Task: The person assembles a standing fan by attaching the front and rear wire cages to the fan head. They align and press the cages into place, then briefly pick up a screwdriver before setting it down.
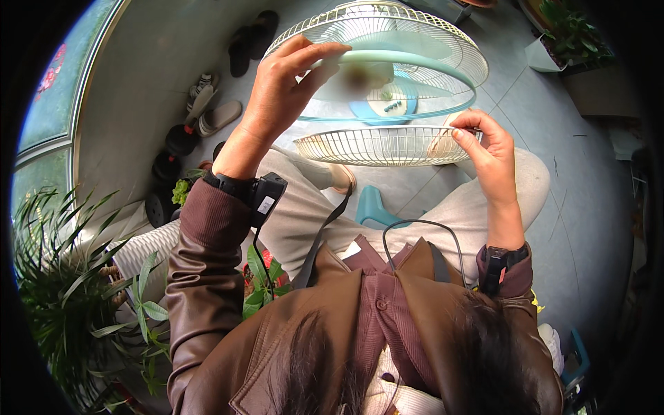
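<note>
A pedestal fan stands in front of me, its pale wire rear grille [465, 52] and translucent blue-green blades [422, 45] at the top of the view. My left hand [282, 81] is closed, thumb and fingers pinching the light blue plastic ring [415, 59] at its upper left. Nearer to me, my right hand [490, 144] pinches the right edge of the round wire front grille [387, 146], which is tilted nearly edge-on. The grille hangs apart from the fan, below the ring. Behind the ring shows the fan's round blue and white base [398, 104] with several buttons.
A blue-green plastic stool [377, 207] is between my legs. Slippers [220, 117] and dumbbells [181, 140] lie along the left wall. A leafy potted plant [59, 277] is close on my left; another potted plant [570, 34] stands far right.
</note>
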